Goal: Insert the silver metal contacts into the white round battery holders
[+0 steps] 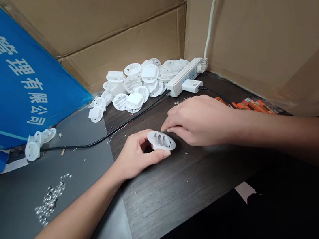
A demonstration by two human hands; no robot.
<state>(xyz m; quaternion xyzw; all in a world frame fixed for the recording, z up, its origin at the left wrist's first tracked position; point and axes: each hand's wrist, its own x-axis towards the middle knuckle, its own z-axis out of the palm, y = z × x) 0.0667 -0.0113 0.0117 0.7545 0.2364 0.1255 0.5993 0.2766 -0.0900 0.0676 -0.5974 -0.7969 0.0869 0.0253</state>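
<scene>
A white oval-looking plastic housing [161,140] with ribbed slots and small metal pieces inside is held in my left hand [135,155], thumb along its lower rim and fingers behind. Its slotted side faces up and to the right. My right hand [198,121] is closed in a pinch at the housing's right upper rim; whatever lies between the fingertips is too small or hidden to make out. Behind both hands is a pile of similar white housings [133,85]. Small shiny metal parts [48,201] lie in a heap left of my left forearm.
A white power strip [185,77] with a plugged-in charger [192,85] stands behind my right hand. A black cable [95,143] crosses the table. Orange strips [251,106] lie beyond my right forearm. More white housings [36,144] sit at left. Cardboard walls [116,15] enclose the back.
</scene>
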